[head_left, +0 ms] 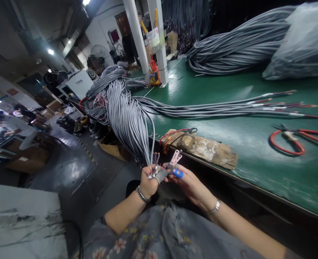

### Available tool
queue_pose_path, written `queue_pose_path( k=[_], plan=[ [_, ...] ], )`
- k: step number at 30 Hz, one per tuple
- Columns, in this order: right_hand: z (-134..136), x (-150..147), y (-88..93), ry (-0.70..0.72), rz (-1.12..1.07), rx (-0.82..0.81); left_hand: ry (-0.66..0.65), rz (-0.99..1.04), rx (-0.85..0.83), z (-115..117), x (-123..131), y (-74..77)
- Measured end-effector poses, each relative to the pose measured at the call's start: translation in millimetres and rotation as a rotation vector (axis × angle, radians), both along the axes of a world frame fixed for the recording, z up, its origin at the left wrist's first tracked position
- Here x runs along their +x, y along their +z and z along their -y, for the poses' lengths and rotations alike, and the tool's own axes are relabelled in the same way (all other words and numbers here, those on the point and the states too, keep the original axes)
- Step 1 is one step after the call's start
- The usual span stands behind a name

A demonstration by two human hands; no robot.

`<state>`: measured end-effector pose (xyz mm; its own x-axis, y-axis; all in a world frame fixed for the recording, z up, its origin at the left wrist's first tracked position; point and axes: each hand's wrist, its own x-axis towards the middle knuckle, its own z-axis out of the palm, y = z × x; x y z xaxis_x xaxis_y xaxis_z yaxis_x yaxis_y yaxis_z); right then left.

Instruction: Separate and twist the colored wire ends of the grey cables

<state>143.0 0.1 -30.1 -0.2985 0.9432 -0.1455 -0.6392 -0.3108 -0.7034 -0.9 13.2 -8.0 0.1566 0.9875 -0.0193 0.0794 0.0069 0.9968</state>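
Observation:
My left hand (148, 178) is closed in a fist around the ends of several grey cables (137, 136) that hang down from the green table edge; coloured inner wires stick out above the fingers. My right hand (188, 181) is closed on a small tool with a pink head (176, 157) and a blue-tipped part (178, 173), held against the cable ends beside the left hand. Both hands sit over my lap, just in front of the table edge.
The green table (256, 144) carries a worn wooden block (202, 147), red-handled cutters (296, 140), stripped cables (229, 108), a large grey cable coil (242, 43) and a plastic-wrapped bundle (304, 43). A white post (137, 39) stands at the far end. Other people work at the left.

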Motion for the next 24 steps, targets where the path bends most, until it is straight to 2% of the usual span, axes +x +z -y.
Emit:
queue_pose_path(
  k=[6, 10, 13, 20, 24],
  plan=[
    [-8, -6, 3.4, 0.0, -0.031, -0.042, -0.098, -0.107, 0.022, -2, -1, 5.6],
    [-8, -8, 0.8, -0.008, -0.021, -0.073, -0.127, -0.161, 0.052, -3, -6, 0.0],
    [-7, -6, -2.6, 0.009, -0.039, -0.088, -0.159, -0.125, 0.054, -3, -9, -3.0],
    [-19, 4, -15.3, 0.237, -0.095, -0.122, -0.244, -0.097, 0.076, -5, -13, 3.5],
    [-28, 6, -18.8, 0.304, -0.115, -0.087, -0.306, -0.133, 0.117, -7, -15, 7.1]
  ],
)
